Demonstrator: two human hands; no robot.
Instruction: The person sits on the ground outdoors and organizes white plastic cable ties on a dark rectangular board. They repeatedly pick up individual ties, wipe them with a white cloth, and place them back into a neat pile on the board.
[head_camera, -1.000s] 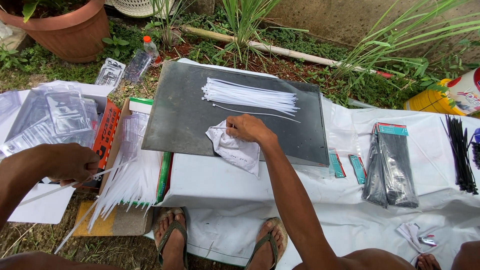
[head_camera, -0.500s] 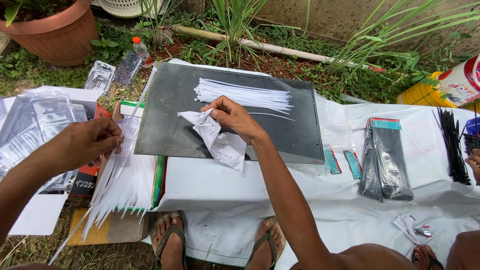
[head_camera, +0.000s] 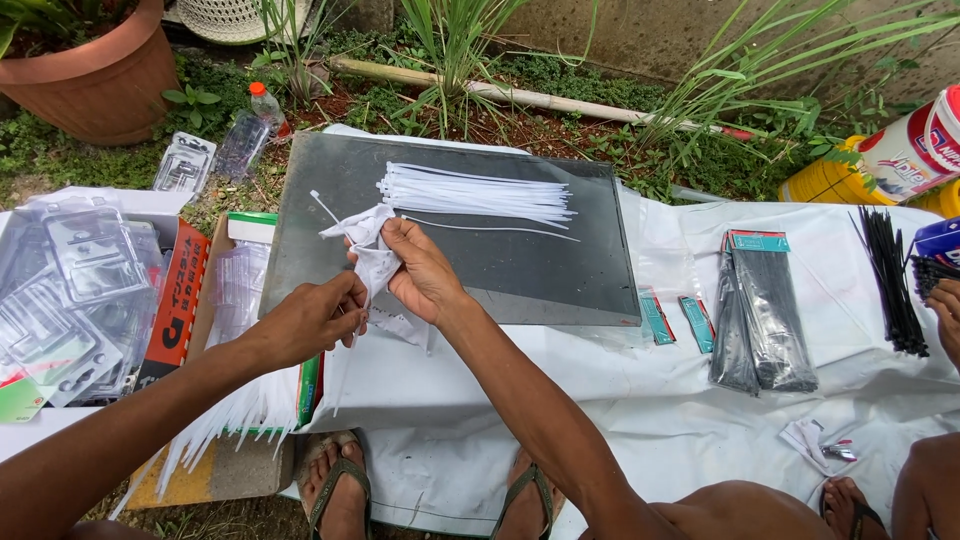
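Now left hand (head_camera: 312, 318) has joined right hand (head_camera: 420, 275); fingers of both pinch white cloth (head_camera: 368, 245), lifted off grey board (head_camera: 520, 265).

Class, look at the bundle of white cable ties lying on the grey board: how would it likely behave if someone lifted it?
The white cable ties look thin and long, so probably light and bendy. They lie loose, unbound, so likely to scatter.
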